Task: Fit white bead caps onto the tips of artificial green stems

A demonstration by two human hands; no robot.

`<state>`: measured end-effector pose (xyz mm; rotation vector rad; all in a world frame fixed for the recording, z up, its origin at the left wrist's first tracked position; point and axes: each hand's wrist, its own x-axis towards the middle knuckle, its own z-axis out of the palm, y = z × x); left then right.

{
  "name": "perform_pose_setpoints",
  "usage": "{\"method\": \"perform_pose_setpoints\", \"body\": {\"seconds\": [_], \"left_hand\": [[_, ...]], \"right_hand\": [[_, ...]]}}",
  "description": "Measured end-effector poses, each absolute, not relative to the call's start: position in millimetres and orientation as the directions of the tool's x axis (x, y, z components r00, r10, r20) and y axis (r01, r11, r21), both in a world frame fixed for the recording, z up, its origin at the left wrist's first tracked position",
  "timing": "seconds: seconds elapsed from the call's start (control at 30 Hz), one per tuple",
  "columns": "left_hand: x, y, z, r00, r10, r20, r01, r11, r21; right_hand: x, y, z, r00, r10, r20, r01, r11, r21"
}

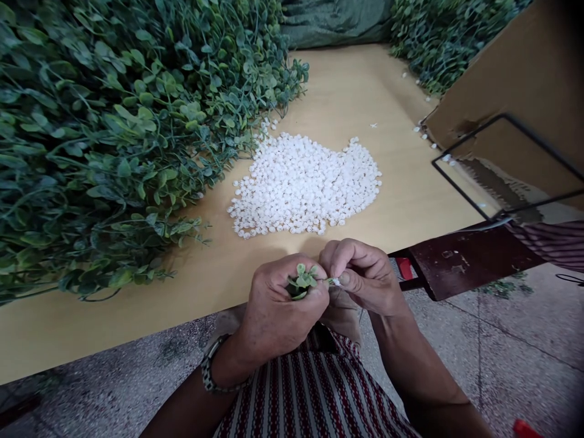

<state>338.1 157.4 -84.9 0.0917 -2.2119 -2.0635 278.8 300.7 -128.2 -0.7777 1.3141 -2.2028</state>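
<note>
My left hand [285, 304] is closed round an artificial leaf sprig [303, 281], with small green leaves poking out of the fist. Beside it, my right hand [365, 277] pinches a small white bead-like piece [336, 281] between thumb and forefinger, at the end of the sprig's stem. Both hands meet just off the table's front edge, above my lap. Beyond them a pile of small white pieces [305, 185] is spread on the table. Whether the pinched piece is on the stem or only touching it, I cannot tell.
Heaped artificial greenery [137, 121] covers the left of the tan table [356, 79], and more greenery [456, 36] lies at the back right. A cardboard box [511, 79] and a black wire frame [504, 115] stand on the right. Below is a dark red stool [474, 261].
</note>
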Motion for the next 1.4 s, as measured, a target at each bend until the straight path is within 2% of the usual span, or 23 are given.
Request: {"method": "perform_pose_setpoints", "body": {"seconds": [0.47, 0.67, 0.93, 1.03, 1.13, 1.27, 1.4], "left_hand": [[339, 154, -85, -0.987, -0.095, 0.129, 0.113, 0.161, 0.980], [339, 153, -86, -0.987, -0.072, 0.141, 0.125, 0.192, 0.973], [337, 151, -84, -0.999, -0.037, 0.015, 0.010, 0.135, 0.991], [339, 146, -87, -1.000, -0.007, -0.020, -0.020, 0.072, 0.997], [342, 143, -93, -0.999, -0.043, -0.018, -0.018, -0.010, 1.000], [342, 143, -100, -0.994, -0.113, -0.001, 0.006, -0.054, 0.999], [341, 145, -98, -0.977, -0.209, 0.051, 0.073, -0.101, 0.992]], "right_hand": [[276, 298, -123, -0.693, -0.670, 0.264, 0.050, -0.410, -0.910], [280, 297, -122, -0.728, -0.634, 0.262, 0.010, -0.392, -0.920], [282, 298, -124, -0.762, -0.594, 0.259, -0.038, -0.358, -0.933], [283, 297, -126, -0.786, -0.560, 0.262, -0.066, -0.346, -0.936], [287, 296, -126, -0.812, -0.523, 0.259, -0.102, -0.310, -0.945], [291, 298, -122, -0.810, -0.494, 0.317, -0.220, -0.246, -0.944], [278, 314, -114, -0.722, -0.511, 0.467, -0.504, -0.074, -0.861]]}}
